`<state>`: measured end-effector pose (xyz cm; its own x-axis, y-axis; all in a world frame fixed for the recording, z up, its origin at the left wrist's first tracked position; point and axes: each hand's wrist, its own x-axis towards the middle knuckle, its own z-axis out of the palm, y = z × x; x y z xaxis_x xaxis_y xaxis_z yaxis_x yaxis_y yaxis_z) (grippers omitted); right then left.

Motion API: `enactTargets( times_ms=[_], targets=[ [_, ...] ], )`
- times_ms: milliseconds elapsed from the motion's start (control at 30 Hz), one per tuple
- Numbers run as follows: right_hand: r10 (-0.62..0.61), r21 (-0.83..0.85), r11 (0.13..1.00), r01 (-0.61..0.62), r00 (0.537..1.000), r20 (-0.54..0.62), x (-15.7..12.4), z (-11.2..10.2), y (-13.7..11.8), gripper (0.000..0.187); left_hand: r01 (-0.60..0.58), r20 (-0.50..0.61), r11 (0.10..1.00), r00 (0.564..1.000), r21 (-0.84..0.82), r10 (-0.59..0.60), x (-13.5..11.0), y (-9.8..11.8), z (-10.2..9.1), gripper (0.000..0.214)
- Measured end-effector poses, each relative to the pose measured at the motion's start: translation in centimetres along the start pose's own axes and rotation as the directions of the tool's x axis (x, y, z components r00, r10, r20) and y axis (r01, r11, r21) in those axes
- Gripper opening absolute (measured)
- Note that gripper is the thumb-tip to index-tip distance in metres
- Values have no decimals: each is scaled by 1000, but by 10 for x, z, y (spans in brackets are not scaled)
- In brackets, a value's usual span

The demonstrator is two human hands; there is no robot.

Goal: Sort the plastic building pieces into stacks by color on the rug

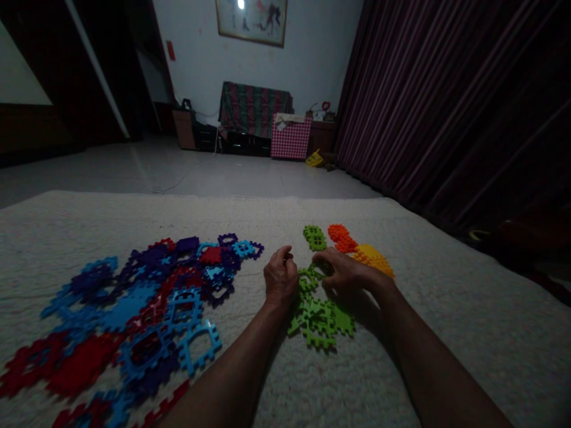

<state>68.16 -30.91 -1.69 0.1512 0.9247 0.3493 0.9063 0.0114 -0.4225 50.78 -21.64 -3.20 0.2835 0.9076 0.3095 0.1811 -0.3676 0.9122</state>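
My right hand (341, 270) is closed, with its fingertips on a green toothed building piece (317, 270) at the top of a small pile. More green interlocking pieces (319, 318), some solid and some with window-like openings, lie below both hands. My left hand (281, 278) rests just left of this pile, its fingers loosely bent and slightly apart, with nothing visible in them. Its palm side is hidden. Beyond my right hand sits a stack of green window pieces (314, 237), beside orange pieces (341, 236) and a yellow stack (373, 259).
Blue, purple and red pieces (129, 306) are heaped on the left of the pale textured mat (446, 285). Past the mat's far edge is a tiled floor (250, 175) with a low cabinet (205, 137). A dark pleated curtain (419, 107) hangs along the right.
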Motion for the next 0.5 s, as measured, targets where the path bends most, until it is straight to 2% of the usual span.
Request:
enactTargets(
  times_ms=[100,200,267,500],
  targets=[
    [7,72,997,-8,1000,17,0,0,-4,59,-7,2,1000,1000,2,7,0,0,0,37],
    [37,129,991,-35,999,-20,6,0,-7,61,-12,0,1000,1000,-7,12,0,-1,0,37],
    [73,174,982,-66,997,-34,11,0,-8,59,-6,-1,1000,1000,-10,6,0,-1,0,37],
    [202,374,904,-209,978,59,13,4,-10,45,-1,6,1000,1000,1,1,0,0,0,37]
  ],
)
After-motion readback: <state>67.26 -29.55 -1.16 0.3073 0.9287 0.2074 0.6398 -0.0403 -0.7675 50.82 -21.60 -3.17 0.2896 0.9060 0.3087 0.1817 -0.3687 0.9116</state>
